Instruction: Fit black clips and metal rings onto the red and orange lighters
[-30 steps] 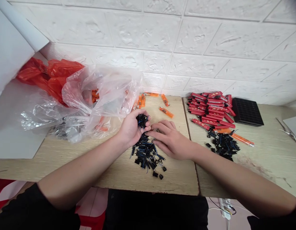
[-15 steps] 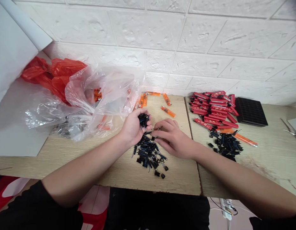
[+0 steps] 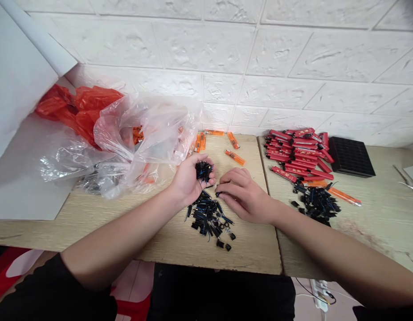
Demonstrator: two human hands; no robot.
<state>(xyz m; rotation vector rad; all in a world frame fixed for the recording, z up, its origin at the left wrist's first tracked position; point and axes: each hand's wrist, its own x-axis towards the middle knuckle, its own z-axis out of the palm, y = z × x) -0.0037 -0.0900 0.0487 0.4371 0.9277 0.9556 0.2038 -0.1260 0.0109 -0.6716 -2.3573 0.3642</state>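
My left hand (image 3: 189, 178) is cupped palm up above the wooden table (image 3: 166, 236), its fingers curled round a clump of small black parts (image 3: 204, 170). Right beside it my right hand (image 3: 243, 195) hovers with the fingertips pinched together on one small black part at its left tip. Under both hands lies a loose pile of black parts with blue wires (image 3: 209, 217), with a few stray pieces nearer the table's front edge.
A clear plastic bag (image 3: 149, 133) with orange lighters and a red bag (image 3: 75, 109) lie at the left. Loose orange lighters (image 3: 233, 156) lie behind the hands. To the right are stacked red lighters (image 3: 296, 149), a second black-parts pile (image 3: 316, 203) and a black tray (image 3: 349, 156).
My right hand has drawn slightly back from the left and its fingers have closed into a pinch. My left hand has turned a little more palm up with its handful.
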